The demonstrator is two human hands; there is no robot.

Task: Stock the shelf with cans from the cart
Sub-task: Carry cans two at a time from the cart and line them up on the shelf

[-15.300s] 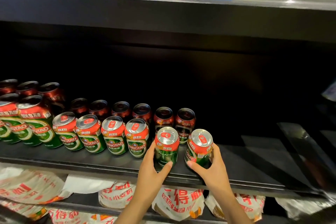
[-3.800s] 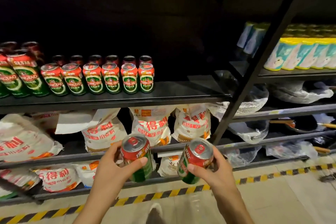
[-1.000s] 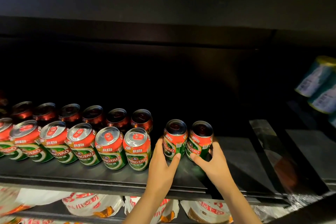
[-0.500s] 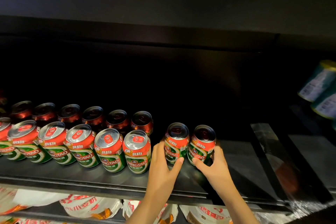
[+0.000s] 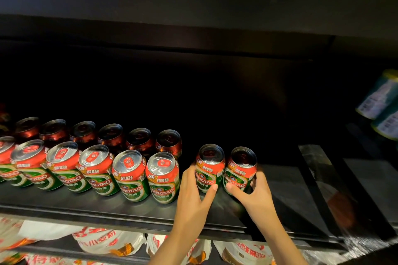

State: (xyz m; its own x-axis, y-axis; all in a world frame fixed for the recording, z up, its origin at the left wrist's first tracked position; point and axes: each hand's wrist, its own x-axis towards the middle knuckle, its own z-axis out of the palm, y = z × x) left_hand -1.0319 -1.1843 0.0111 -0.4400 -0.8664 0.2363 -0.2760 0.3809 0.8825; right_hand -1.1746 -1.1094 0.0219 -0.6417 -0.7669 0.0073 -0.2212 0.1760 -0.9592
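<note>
Both hands (image 5: 195, 194) (image 5: 254, 197) each grip 1 of 2 cans (image 5: 209, 170) standing on shelf (image 5: 107, 208).

Two cans (image 5: 225, 170) stand on the shelf (image 5: 107, 211), right of two can rows (image 5: 97, 161)

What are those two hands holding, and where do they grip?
Each grips one Tsingtao beer can by its side: left hand on the left can, right hand on the right can.
</note>
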